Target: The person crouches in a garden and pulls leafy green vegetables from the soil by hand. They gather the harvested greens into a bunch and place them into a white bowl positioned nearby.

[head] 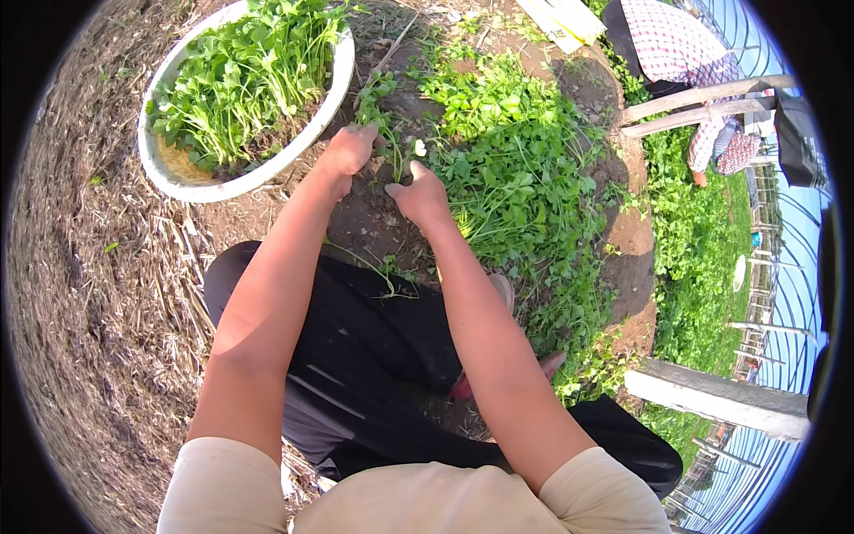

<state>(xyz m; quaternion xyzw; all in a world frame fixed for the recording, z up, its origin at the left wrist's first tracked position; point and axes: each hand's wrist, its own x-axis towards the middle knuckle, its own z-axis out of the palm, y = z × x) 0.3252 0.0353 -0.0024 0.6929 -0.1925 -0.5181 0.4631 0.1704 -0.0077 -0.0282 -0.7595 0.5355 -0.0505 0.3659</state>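
Leafy green seedlings (396, 150), celery-like with pale stems, stand between my two hands over bare soil. My left hand (350, 157) is curled around the leafy upper part, its fingertips partly hidden by its own back. At the lower stems is my right hand (427, 197), thumb and forefinger apart near them; whether they pinch the stems I cannot tell. A white oval basin (247, 180) lies left of my left hand. Inside it, bunched seedlings (260, 73) lean with soil at their roots. To the right of my right hand spreads a thick heap of loose green seedlings (514, 173).
Dry straw (113, 280) covers the ground at left. One loose seedling (387, 274) lies across my dark trousers (373, 334). Wooden poles (700, 107) and a pale post (720, 397) stand at right. Beyond bends a person in a checked top (667, 40) over a green bed (694, 247).
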